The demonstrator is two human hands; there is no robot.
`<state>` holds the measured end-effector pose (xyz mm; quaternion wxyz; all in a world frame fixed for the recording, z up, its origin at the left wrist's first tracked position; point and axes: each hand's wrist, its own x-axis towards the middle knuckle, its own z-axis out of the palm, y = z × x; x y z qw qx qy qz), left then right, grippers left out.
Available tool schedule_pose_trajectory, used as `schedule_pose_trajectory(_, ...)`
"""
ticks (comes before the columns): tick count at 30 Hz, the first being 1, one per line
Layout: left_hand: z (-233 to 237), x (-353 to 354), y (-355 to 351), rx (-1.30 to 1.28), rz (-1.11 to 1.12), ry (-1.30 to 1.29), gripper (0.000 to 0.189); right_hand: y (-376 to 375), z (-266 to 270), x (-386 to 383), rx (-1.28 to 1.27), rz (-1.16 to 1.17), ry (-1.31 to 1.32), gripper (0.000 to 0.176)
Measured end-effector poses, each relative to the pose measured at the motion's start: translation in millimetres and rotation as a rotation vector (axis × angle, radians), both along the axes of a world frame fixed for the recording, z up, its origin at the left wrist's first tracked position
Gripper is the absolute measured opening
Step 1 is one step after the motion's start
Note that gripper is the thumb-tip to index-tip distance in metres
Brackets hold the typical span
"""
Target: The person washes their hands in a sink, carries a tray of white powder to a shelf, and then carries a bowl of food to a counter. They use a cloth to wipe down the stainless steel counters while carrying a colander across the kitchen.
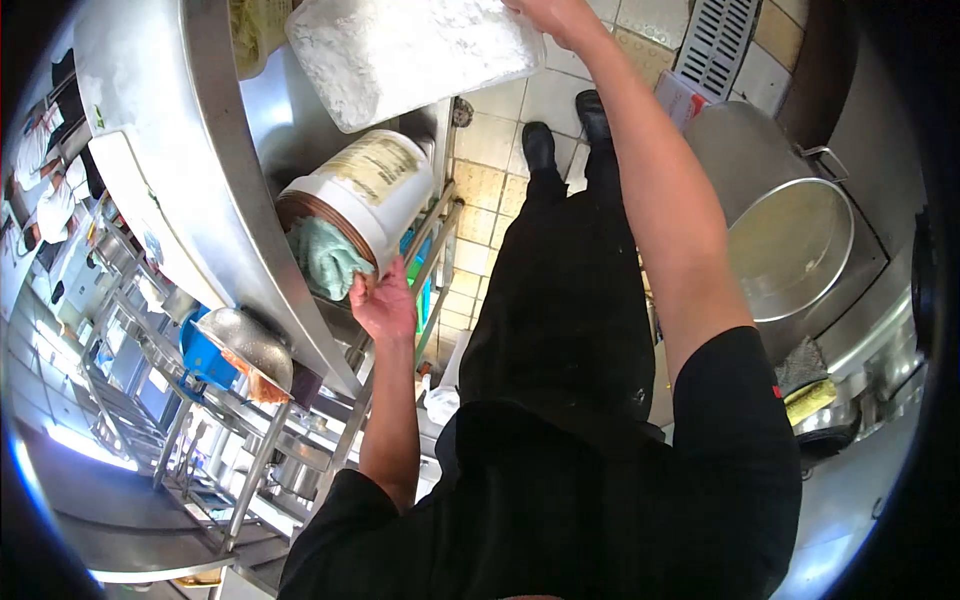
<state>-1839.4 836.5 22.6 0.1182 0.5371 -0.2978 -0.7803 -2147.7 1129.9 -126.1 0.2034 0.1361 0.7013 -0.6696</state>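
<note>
A plastic container of white powder (pixel 420 55) is at the top of the view, partly cut off by the frame's edge. My right hand (pixel 562 20) grips its right-hand corner; some of the fingers are out of sight. Below it, a white bucket (pixel 385 185) with a worn label stands on the lower shelf. A pale green cloth (pixel 328 258) lies over stacked brown-rimmed pieces at its mouth. My left hand (pixel 385 305) is closed at the bucket's rim, fingertips beside the cloth.
A steel counter (pixel 215 110) carries a white cutting board (pixel 150 215). A perforated steel bowl (pixel 245 345) and a blue basket (pixel 205 355) stand nearby. At right is a large steel pot (pixel 790 240). A floor drain (pixel 718 45) lies in the tiles. Other people work at far left.
</note>
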Motion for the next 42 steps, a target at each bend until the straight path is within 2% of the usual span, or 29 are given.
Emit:
schedule_pose_trajectory(1,3,9,3,0.007,-0.028,-0.001,0.030,-4,1,5,0.000,0.018,0.003,0.037)
schedule_pose_trajectory(5,15,30,7,0.019,-0.086,-0.068,0.031,-31,-15,32,-0.005,-0.013,0.020,0.021)
schedule_pose_trajectory(7,22,34,6,-0.001,-0.118,-0.111,0.027,-48,-27,50,0.080,-0.014,0.112,0.022)
schedule_pose_trajectory(10,31,35,10,-0.043,-0.164,-0.137,0.031,-74,-28,72,0.008,-0.002,0.017,0.023)
schedule_pose_trajectory(11,26,52,-3,-0.045,-0.171,-0.106,0.045,-85,-31,80,-0.029,-0.052,0.065,0.023)
schedule_pose_trajectory(14,32,49,1,0.011,-0.227,-0.095,0.047,-104,-22,97,0.009,0.006,0.052,0.025)
schedule_pose_trajectory(18,33,52,5,-0.025,-0.214,-0.119,0.045,-135,-18,113,-0.079,0.155,-0.079,0.030)
schedule_pose_trajectory(24,38,64,-4,-0.015,-0.251,-0.131,0.044,-213,-26,113,-0.180,0.211,-0.156,0.035)
schedule_pose_trajectory(25,35,71,-10,0.015,-0.232,-0.097,0.042,-225,-24,111,-0.203,0.140,-0.097,0.030)
schedule_pose_trajectory(28,30,83,-17,-0.001,-0.191,-0.109,0.039,-270,-29,103,-0.112,0.208,-0.059,0.028)
schedule_pose_trajectory(29,24,93,-23,0.023,-0.175,-0.082,0.038,-279,-25,100,-0.145,0.261,-0.146,0.025)
schedule_pose_trajectory(31,29,81,-11,-0.011,-0.187,-0.050,0.039,-317,-43,97,-0.130,0.341,-0.132,0.026)
schedule_pose_trajectory(34,27,77,-8,-0.033,-0.208,-0.057,0.043,-408,-115,102,-0.067,0.515,0.059,0.032)
schedule_pose_trajectory(36,29,73,-4,-0.029,-0.236,-0.063,0.044,-401,-88,85,-0.307,0.534,-0.193,0.035)
schedule_pose_trajectory(39,22,76,-10,-0.067,-0.348,-0.050,0.035,-357,-51,64,-0.570,0.537,-0.364,0.034)
schedule_pose_trajectory(41,20,74,-10,-0.100,-0.329,-0.087,0.033,-318,-45,59,-0.727,0.523,-0.479,0.033)
schedule_pose_trajectory(42,17,70,-9,-0.115,-0.321,-0.097,0.033,-297,-47,58,-0.715,0.441,-0.465,0.032)
